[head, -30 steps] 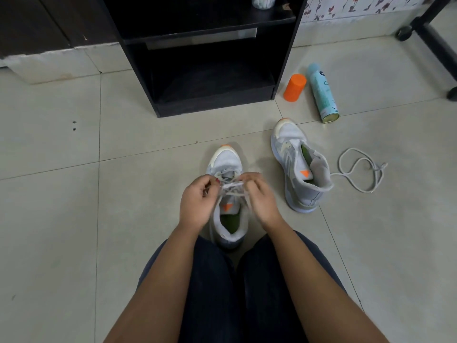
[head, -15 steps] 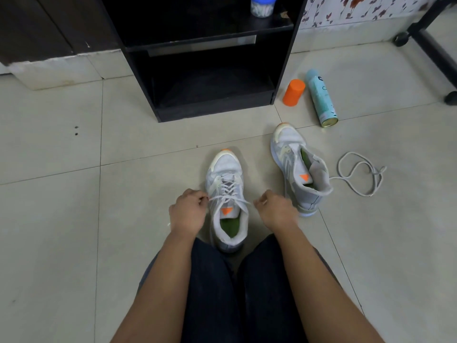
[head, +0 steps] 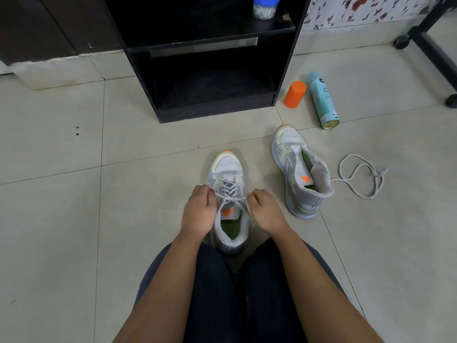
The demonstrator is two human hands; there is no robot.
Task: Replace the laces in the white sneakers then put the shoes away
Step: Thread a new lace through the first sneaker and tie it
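Left hand (head: 197,211) and right hand (head: 265,209) each pinched an end of the lace (head: 231,198). They'd pulled wide, then came back in over the near shoe (head: 226,167). Looked cinched, knot next. Further right, second shoe (head: 296,169) was unlaced, with the loose lace (head: 358,174) beside it.

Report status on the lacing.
Left hand, right hand each pinch a lace end. Near sneaker laced, untied. Far sneaker unlaced, spare lace beside it. Nothing blocking.

The ends of the lace (head: 231,193) are hidden inside the curled fingers of the left hand (head: 197,211) and the right hand (head: 265,210). Far beyond the hands, the top edge cuts the jar (head: 264,9); the label of the spray can (head: 321,100) is too small to read.
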